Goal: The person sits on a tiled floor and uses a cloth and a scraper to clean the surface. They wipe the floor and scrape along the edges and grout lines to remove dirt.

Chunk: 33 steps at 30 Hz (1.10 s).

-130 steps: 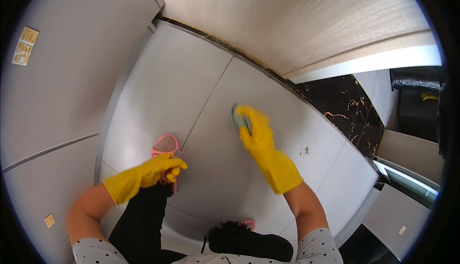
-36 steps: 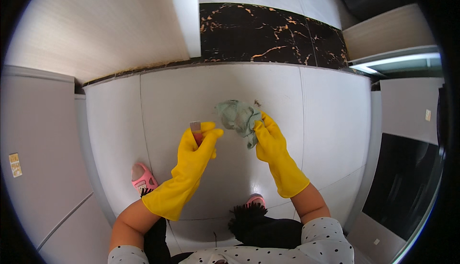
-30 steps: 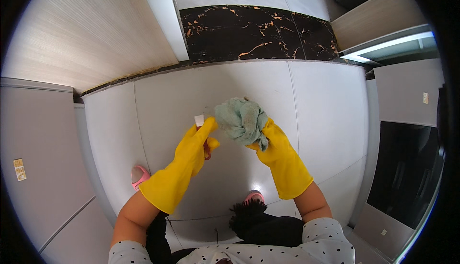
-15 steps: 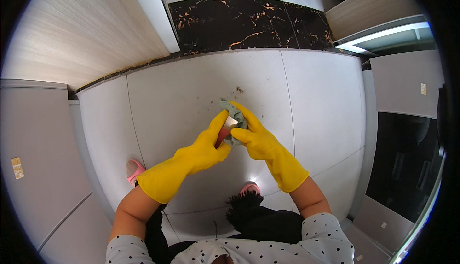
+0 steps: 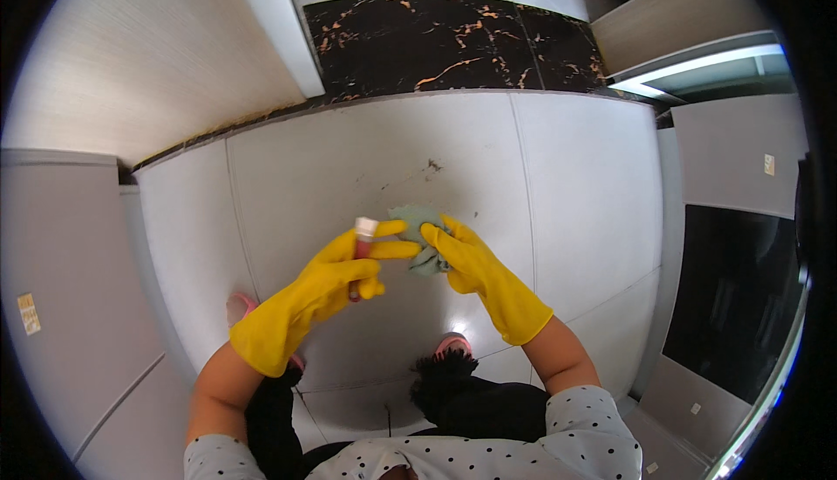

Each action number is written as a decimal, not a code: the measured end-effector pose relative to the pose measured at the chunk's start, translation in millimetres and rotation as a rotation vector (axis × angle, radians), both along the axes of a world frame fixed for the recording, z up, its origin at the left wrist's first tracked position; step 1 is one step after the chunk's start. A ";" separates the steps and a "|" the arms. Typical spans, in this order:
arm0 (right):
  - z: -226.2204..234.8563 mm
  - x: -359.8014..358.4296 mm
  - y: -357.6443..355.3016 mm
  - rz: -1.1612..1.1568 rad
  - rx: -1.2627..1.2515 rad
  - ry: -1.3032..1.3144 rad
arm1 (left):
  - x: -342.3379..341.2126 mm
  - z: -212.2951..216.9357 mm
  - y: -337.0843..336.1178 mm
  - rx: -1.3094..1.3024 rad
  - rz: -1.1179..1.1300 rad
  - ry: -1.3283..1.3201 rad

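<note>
My left hand (image 5: 331, 275), in a yellow rubber glove, holds a small scraper (image 5: 364, 245) with a red handle and a short pale metal blade. The blade points away from me. Two stretched fingers of this hand reach right, up to the edge of a grey-green cloth (image 5: 417, 216). My right hand (image 5: 471, 258), gloved the same way, is closed on the crumpled cloth, with the thumb over its front. Both hands are above the tiled floor (image 5: 462, 144). Part of the scraper's handle is hidden behind the left fingers.
Dark crumbs of dirt (image 5: 433, 165) lie on the tiles beyond my hands. A black marbled threshold (image 5: 418, 44) crosses the far side. Grey cabinets (image 5: 78, 262) stand at left, and a black-fronted oven-like panel (image 5: 724, 297) at right. My pink-sandalled foot (image 5: 453, 344) is below.
My left hand has moved left and toward me with the scraper, drawing it out of the cloth, and the blade now points more upright. My right hand keeps the cloth, shifted slightly nearer.
</note>
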State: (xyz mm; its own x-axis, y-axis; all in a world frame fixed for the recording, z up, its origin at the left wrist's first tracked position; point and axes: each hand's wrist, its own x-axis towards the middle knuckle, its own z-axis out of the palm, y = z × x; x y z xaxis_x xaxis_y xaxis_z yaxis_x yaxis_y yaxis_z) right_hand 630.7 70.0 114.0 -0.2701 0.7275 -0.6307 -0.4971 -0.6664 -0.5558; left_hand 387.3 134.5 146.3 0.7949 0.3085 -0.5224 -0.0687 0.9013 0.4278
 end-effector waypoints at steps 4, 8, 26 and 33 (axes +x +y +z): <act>-13.4 50.2 21.8 -0.236 -0.077 -0.557 | -58.2 -40.4 -11.1 0.319 0.150 0.284; -50.2 148.8 47.8 -0.542 0.046 -0.878 | -132.2 -97.0 -21.2 0.981 0.282 0.834; -98.7 130.4 120.6 -0.130 0.504 -1.434 | -145.6 -163.1 -42.3 1.577 0.257 1.349; -124.9 218.6 187.6 -0.080 0.036 -2.055 | -138.8 -159.8 -39.8 1.578 0.220 1.314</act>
State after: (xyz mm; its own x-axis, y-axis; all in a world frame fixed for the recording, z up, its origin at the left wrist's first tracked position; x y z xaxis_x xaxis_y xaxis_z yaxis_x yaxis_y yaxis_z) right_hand 849.3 257.6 -10.9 0.6901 0.7157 0.1079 0.7178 -0.6578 -0.2282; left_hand 248.5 94.7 -13.5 0.1440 0.9813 0.1276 0.8260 -0.1902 0.5306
